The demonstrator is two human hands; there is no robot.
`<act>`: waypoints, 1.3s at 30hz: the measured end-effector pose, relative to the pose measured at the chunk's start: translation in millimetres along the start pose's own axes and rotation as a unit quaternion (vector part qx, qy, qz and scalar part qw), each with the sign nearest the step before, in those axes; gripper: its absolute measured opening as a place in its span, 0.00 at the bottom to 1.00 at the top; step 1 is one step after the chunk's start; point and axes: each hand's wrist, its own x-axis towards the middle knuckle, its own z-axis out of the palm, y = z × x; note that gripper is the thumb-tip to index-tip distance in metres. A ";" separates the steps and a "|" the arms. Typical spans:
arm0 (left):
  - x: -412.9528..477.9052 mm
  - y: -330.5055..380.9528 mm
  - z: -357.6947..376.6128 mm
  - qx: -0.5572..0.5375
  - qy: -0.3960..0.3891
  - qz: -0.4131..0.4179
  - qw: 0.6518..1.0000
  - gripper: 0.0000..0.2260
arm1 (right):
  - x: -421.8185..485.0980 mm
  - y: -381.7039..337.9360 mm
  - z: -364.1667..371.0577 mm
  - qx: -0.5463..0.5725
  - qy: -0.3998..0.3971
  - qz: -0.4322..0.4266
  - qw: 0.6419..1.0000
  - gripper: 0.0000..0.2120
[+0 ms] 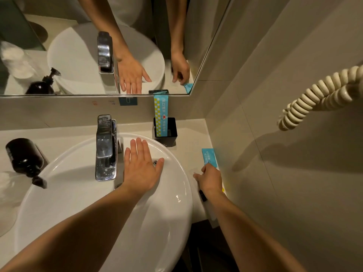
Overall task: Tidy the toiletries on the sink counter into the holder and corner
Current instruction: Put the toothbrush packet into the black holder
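Beside the black holder (166,134), faucet (106,148) and soap bottle (24,157).

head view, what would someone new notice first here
Probably the left hand, spread flat and open over the back of the white basin beside the chrome faucet. Next, the right hand on the counter's right edge, fingers on a blue packet lying by the wall. Behind them a matching blue packet stands upright in the black holder.
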 end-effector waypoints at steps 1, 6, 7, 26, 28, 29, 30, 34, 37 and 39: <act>-0.2 0.7 -0.4 0.000 -0.001 0.000 1.000 0.41 | 1.0 -0.5 -0.1 0.001 -0.003 0.001 1.000 0.16; -2.3 0.0 -1.4 0.004 -0.004 -0.001 1.000 0.41 | 3.7 -1.4 0.9 0.011 -0.026 0.004 1.000 0.11; -2.3 0.0 -1.7 0.003 -0.006 -0.001 1.000 0.41 | 4.1 -1.7 1.0 0.014 -0.030 0.006 0.999 0.09; -2.3 0.6 -2.6 -0.001 -0.007 -0.004 1.000 0.40 | -4.0 -100.9 -93.5 0.230 0.006 -0.168 0.959 0.09; -2.5 1.2 -4.0 -0.004 -0.008 -0.003 1.000 0.40 | -4.7 -125.7 -111.4 0.241 0.021 -0.203 0.949 0.08; -2.7 1.7 -4.8 -0.006 -0.007 -0.004 1.000 0.40 | -4.8 -138.4 -119.9 0.254 0.029 -0.220 0.941 0.06; -2.9 2.0 -5.4 -0.008 -0.005 -0.006 1.000 0.40 | -4.6 -151.2 -127.8 0.272 0.037 -0.238 0.932 0.05; -3.3 3.0 -7.9 -0.010 -0.011 -0.009 1.000 0.40 | -2.9 -197.3 -147.8 0.356 0.067 -0.292 0.885 0.04; -3.6 3.5 -9.9 -0.007 -0.018 -0.011 1.000 0.39 | 1.9 -219.6 -144.7 0.398 0.074 -0.315 0.859 0.04; -4.1 4.1 -11.1 -0.006 -0.022 -0.013 1.000 0.39 | 6.3 -227.4 -135.6 0.409 0.072 -0.323 0.850 0.04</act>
